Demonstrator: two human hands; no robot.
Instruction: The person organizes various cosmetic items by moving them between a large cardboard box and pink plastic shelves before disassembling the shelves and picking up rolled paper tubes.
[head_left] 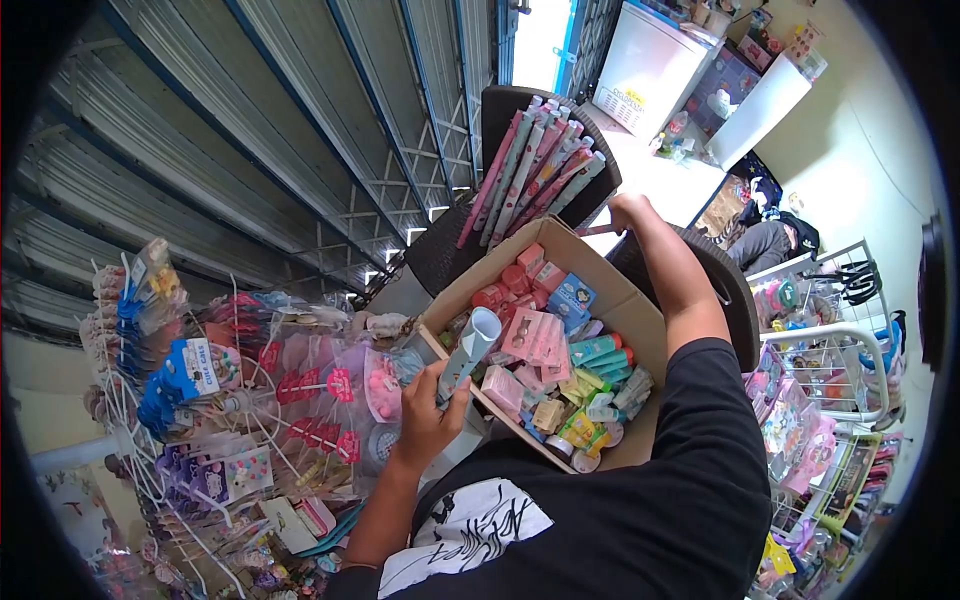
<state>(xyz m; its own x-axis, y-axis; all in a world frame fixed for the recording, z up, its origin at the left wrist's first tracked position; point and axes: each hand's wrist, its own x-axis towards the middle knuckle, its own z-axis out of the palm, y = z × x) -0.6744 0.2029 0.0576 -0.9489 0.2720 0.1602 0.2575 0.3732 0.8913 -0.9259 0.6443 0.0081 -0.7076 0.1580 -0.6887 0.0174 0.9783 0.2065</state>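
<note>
My left hand (432, 412) is wrapped around a pale blue paper roll (470, 345), its hollow end tilted up over the cardboard box (625, 285). Small packaged goods fill that box: pink cartons (537, 337), a blue carton (571, 302), red-lidded jars and several tubes. Beyond the box's far corner, my right hand (628, 212) is closed, with a narrow brownish-pink piece (598, 230) showing beside it; what that is I cannot make out. Near this hand, a bundle of patterned paper rolls (535, 175) leans on a dark woven chair (505, 100).
A rack (140, 440) crowded with bagged hair accessories stands at the left. Another dark chair (715, 290) is right of the box. White wire shelving (830, 350) holds goods at the far right. Metal shutters (250, 130) line the left, and a white appliance (650, 65) stands behind.
</note>
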